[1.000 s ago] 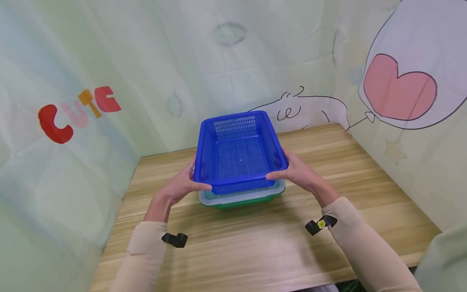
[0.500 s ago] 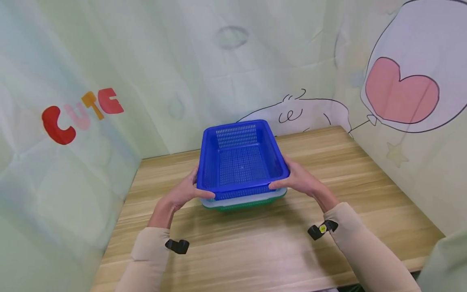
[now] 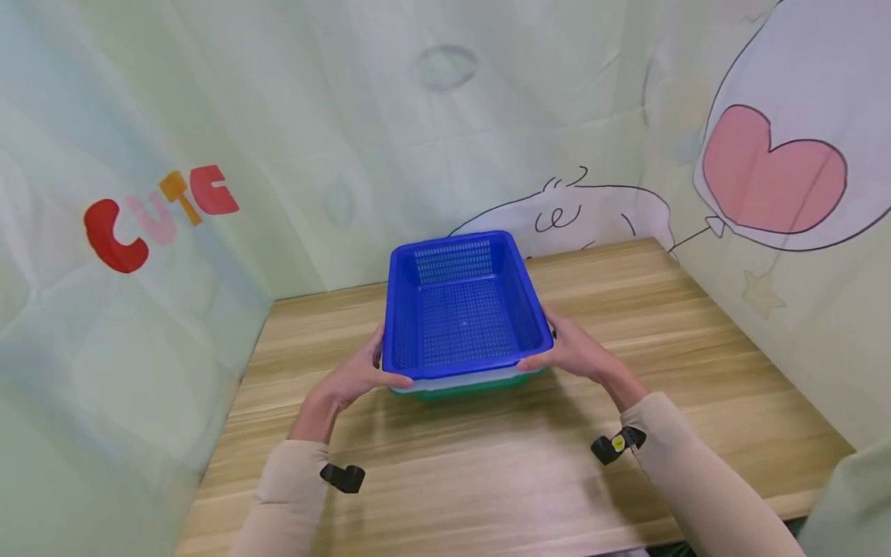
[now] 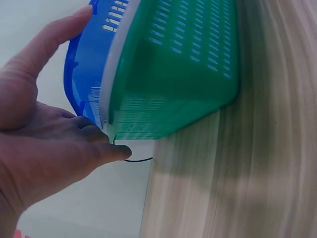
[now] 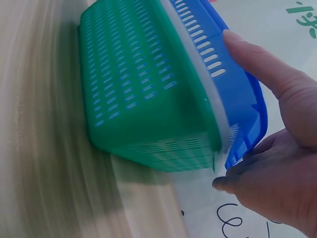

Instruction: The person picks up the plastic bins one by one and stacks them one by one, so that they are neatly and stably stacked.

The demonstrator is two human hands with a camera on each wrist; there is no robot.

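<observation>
A blue plastic basket (image 3: pixel 465 321) with slotted walls sits inside a white-rimmed basket (image 4: pixel 118 64), of which little more than the pale rim shows. Outermost is a green basket (image 4: pixel 173 79), standing on the wooden table. My left hand (image 3: pixel 356 377) holds the blue basket at its near left corner, thumb along the front and fingers down the side. At the near right corner my right hand (image 3: pixel 576 348) grips it in the same way. Both wrist views show part of the blue wall standing above the white rim. Inside the blue basket only its perforated bottom shows.
The wooden table (image 3: pixel 445 480) stretches to both sides and in front of the stack. Pale printed curtains (image 3: pixel 334 116) hang close behind it and along the left and right edges.
Both hands have lowered the blue basket, so it sits deeper in the white-rimmed one. Its front wall, visible earlier above the white rim, is now mostly hidden in the head view.
</observation>
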